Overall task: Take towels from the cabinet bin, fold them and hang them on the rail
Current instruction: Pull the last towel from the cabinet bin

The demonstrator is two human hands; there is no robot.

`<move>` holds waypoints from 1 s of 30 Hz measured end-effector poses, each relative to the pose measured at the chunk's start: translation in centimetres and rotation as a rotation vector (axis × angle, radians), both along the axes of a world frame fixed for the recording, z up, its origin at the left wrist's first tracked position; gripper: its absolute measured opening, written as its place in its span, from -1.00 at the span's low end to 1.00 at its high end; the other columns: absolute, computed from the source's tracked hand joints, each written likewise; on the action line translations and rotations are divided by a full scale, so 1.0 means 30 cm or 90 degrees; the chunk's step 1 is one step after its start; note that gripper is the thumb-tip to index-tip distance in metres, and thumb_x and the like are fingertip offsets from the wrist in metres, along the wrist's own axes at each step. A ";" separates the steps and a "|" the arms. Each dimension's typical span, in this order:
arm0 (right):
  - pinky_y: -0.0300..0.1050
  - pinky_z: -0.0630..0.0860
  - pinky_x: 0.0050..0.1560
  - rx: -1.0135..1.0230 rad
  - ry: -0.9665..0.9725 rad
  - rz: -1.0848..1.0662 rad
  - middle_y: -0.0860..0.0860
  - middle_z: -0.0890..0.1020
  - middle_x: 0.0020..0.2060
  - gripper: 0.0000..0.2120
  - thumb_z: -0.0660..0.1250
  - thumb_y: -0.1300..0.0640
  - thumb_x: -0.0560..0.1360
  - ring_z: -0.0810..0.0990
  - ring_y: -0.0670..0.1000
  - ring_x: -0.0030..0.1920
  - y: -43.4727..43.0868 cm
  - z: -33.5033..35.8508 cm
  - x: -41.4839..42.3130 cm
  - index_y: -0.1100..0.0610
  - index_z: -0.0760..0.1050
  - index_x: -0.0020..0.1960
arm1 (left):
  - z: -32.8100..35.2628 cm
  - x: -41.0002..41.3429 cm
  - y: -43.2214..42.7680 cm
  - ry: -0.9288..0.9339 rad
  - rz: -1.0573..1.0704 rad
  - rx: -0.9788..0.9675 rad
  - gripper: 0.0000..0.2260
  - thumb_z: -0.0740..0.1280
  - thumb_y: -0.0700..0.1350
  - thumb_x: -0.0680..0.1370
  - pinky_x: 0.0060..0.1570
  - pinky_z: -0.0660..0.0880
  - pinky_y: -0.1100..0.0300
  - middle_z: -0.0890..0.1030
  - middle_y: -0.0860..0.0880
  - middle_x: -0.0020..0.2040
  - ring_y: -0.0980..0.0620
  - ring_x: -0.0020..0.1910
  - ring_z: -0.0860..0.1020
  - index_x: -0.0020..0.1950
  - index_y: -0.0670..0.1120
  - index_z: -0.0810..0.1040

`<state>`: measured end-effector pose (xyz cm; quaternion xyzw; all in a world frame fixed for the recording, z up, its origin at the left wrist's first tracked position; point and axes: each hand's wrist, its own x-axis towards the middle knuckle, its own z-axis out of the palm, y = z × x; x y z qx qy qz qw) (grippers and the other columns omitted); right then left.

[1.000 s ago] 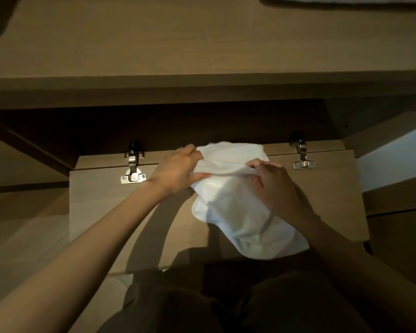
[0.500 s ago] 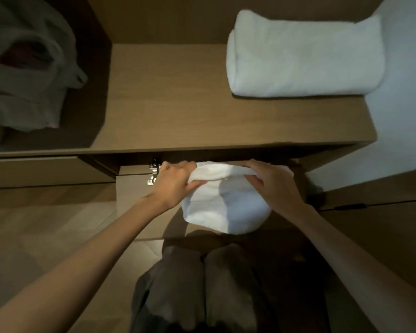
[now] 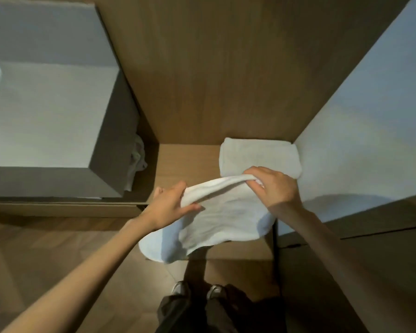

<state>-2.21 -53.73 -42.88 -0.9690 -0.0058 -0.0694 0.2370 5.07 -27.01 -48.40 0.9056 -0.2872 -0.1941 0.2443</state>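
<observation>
at 6 o'clock, nearest: a pair of shoes [image 3: 197,290] on the wood floor, dark trousers just above them. next out, at centre: a white towel [image 3: 221,217], held clear of everything, top edge stretched between both hands, the rest hanging in a loose curve. at its 9 o'clock, the left hand [image 3: 168,207], thumb in front and fingers curled behind the edge, gripping. at its 1 o'clock, the right hand [image 3: 274,186], fingers bent over the far corner, pinching it.

raised since a second ago, when spread on the lowered cabinet flap; half a second ago level with the front edge of the shelf [image 3: 187,162], now up over it. probably folded enough and being carried off, hanging yet to come. no rail in view.

beyond the right hand, at 12 o'clock: a second folded towel [image 3: 257,155] resting on the shelf against the right wall. farther off, at 10 o'clock: crumpled white cloth [image 3: 137,159] tucked behind a grey box [image 3: 46,104].
</observation>
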 end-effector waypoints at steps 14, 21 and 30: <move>-0.04 0.59 -0.10 0.155 -0.016 0.014 -0.16 0.63 -0.12 -0.89 0.27 0.08 0.59 0.58 -0.11 -0.09 -0.040 0.619 0.008 -0.03 0.57 0.00 | 0.523 -0.021 0.191 -0.250 0.039 -0.056 -0.76 0.18 0.29 0.50 -0.25 0.25 0.19 0.32 0.19 -0.36 0.23 -0.29 0.36 -0.18 0.20 0.21; -0.07 0.52 -0.12 0.227 -0.058 0.019 -0.19 0.62 -0.16 -0.88 0.27 0.10 0.57 0.57 -0.14 -0.11 -0.053 0.674 -0.001 -0.04 0.57 -0.05 | 0.571 -0.078 0.234 -0.288 0.162 0.079 -0.89 0.27 -0.07 0.60 0.07 0.38 0.08 0.44 0.07 -0.19 0.04 -0.19 0.40 0.01 0.04 0.33; -0.14 0.50 -0.26 0.304 -0.006 -0.050 -0.06 0.63 -0.14 -0.93 0.30 0.07 0.57 0.60 -0.02 -0.13 -0.023 0.644 -0.001 0.02 0.56 -0.02 | 0.496 -0.094 0.441 -0.330 0.301 0.183 -0.78 0.24 -0.04 0.60 -0.05 0.47 -0.07 0.56 -0.15 -0.38 -0.24 -0.28 0.55 -0.21 -0.08 0.39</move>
